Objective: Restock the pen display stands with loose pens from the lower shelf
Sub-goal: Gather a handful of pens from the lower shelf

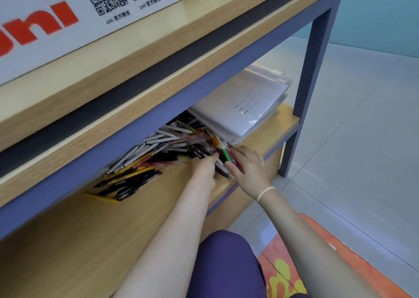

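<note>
Both hands gathering pens (163, 148) on lower shelf (181, 198) — right hand (246, 165) gripping small bunch, left hand (205, 165) fingers curling into pile; better aligning tips first — bunch slipping less.

Left hand (205, 165): reaching forward from a bare, nearly straight forearm, palm turned down, fingers curling in toward the right hand; whether it is gripping anything cannot be told.
Right hand (246, 165): lying just beside the left, palm down, thumb pointing toward the left hand, fingers bending round a small bundle of pens (229, 156) and holding it.
Right wrist: wearing a pale band (265, 192); forearm angling in from the lower right.
Both forearms are converging, the hands almost touching.
</note>
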A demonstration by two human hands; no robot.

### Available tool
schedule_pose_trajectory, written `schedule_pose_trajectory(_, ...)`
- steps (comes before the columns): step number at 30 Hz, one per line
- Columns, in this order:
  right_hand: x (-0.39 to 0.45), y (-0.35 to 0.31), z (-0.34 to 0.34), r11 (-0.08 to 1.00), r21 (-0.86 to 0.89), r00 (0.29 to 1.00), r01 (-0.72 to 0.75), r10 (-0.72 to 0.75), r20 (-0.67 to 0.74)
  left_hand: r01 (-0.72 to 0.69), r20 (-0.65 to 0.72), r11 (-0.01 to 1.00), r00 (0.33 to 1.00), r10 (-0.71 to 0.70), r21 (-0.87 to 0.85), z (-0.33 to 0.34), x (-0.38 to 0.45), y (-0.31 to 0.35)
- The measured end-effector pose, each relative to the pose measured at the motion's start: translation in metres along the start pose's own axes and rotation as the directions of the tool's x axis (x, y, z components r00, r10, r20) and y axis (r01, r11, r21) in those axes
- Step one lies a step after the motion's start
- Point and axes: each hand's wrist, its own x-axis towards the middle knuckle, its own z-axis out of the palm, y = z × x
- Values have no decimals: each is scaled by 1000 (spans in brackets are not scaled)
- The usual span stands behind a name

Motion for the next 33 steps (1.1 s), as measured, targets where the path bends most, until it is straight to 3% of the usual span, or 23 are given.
schedule_pose_trajectory(5, 3, 4, 1, 998, 56, 1000, -21, 21, -3, -73, 64, 997, 995, 74, -23, 6, 5, -4)
schedule_pose_trajectory(9, -3, -4, 1, 998, 57, 997, -9, 5, 74, -75, 120, 997, 990, 77, -24, 7, 5, -4)
schedule_pose_trajectory(18, -20, -21, 3, 959, 285, 996, -17, -9, 89, -79, 317, 993, 943, 102, -84, -9, -8, -9)
schedule_pose_trajectory(27, -51, -39, -4, 907, 409, 992, -101, 59, 115, 105, 424, 976, 906, -15, -190, -26, -35, -27)
schedule_pose_trajectory(33, -79, -58, -32, 745, 611, 962, -269, 238, 133, 245, 543, 949, 834, -103, -197, -40, -61, -41)
